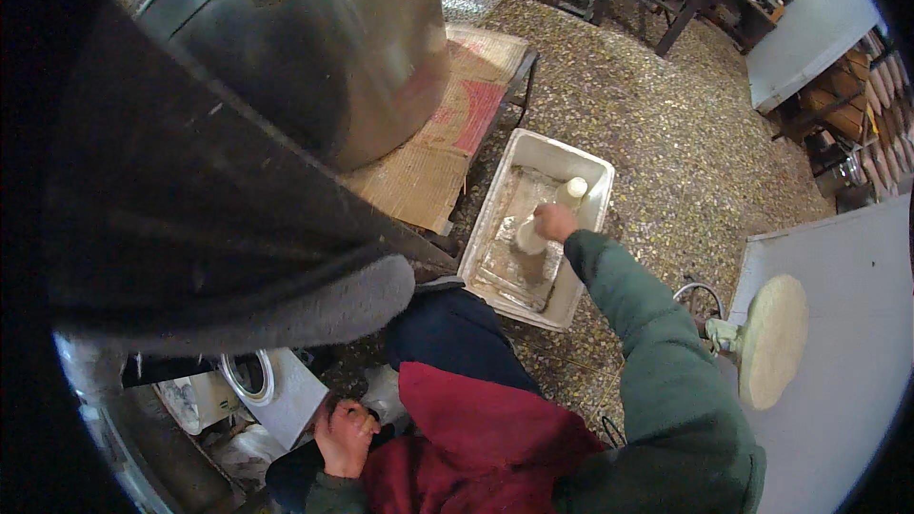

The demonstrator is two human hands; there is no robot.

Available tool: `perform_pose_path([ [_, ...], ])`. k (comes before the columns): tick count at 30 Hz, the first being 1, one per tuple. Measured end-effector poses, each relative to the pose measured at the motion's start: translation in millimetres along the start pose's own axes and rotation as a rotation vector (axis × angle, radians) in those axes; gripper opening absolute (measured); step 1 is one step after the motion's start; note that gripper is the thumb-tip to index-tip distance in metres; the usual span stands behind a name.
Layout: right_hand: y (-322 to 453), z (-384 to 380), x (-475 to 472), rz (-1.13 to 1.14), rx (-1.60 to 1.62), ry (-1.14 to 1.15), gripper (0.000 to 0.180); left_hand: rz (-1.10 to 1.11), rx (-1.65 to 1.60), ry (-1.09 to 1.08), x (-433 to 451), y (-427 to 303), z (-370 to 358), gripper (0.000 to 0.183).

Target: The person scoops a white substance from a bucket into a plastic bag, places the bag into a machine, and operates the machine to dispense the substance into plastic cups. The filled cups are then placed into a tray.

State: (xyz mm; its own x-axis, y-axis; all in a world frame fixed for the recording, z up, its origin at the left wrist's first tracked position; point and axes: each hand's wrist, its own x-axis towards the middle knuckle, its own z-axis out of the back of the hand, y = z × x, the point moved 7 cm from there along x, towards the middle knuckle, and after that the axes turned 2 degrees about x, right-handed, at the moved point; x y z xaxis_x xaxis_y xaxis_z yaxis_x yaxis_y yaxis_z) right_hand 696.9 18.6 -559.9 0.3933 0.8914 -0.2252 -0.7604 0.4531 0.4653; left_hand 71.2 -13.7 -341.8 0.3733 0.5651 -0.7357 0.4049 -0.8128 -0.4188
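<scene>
Inside a white rectangular tub [598, 194] on the floor, my right hand [555, 222] grips a small whitish cup or bowl [530, 237] by its edge. Just beyond that hand, a pale bottle [572, 190] with a light cap stands in the tub. The tub's bottom looks wet and stained. My left hand [346, 437] rests low at the left with its fingers curled; whether it holds anything cannot be made out. Beside it lies a pale panel with a round ring [265, 380]. Dark red cloth covers my lap.
A large metal vessel [385, 71] stands on flattened cardboard [421, 182] at the upper left. A dark, curved surface [214, 193] fills the left. At the right, a pale round disc on a stem [775, 343] stands near a white panel [850, 300]. A dark table [671, 32] stands farther back.
</scene>
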Motion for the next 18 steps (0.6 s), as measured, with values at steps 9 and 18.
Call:
perform_pose_path([
  [9,-32,34,74,-0.274,-0.053,-0.150,0.047,0.017,0.149,-0.080,-7,7,6,0.061],
  [18,56,20,-95,0.022,0.373,-0.382,0.041,-0.084,0.153,-0.006,-5,6,10,0.053],
])
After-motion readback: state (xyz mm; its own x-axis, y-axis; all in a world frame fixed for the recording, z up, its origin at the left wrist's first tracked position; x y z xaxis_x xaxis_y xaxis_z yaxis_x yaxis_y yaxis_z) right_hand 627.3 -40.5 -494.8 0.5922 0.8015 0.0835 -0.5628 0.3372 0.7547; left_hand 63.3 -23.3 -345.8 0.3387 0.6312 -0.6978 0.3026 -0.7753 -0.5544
